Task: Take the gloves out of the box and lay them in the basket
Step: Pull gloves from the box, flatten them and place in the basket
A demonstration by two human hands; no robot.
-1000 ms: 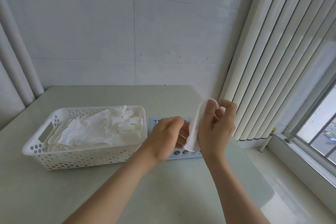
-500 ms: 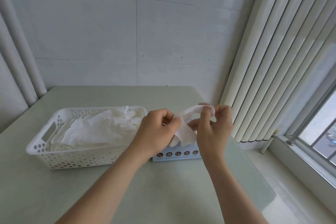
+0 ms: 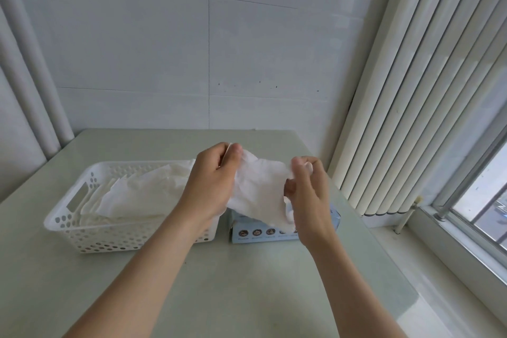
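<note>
A thin white glove (image 3: 259, 189) is stretched between my two hands above the table. My left hand (image 3: 211, 184) pinches its upper left edge and my right hand (image 3: 307, 195) pinches its right end. Under the glove sits the light blue glove box (image 3: 263, 233), mostly hidden by the glove and my right hand. To the left stands the white perforated basket (image 3: 82, 230), holding several white gloves (image 3: 137, 192) laid flat.
The pale green table (image 3: 247, 282) ends at a right edge close to the vertical blinds (image 3: 411, 90) and a window sill (image 3: 452, 255). A tiled wall closes the far side.
My hands have pulled apart, spreading the glove wide between them. They have also drifted slightly left, toward the basket.
</note>
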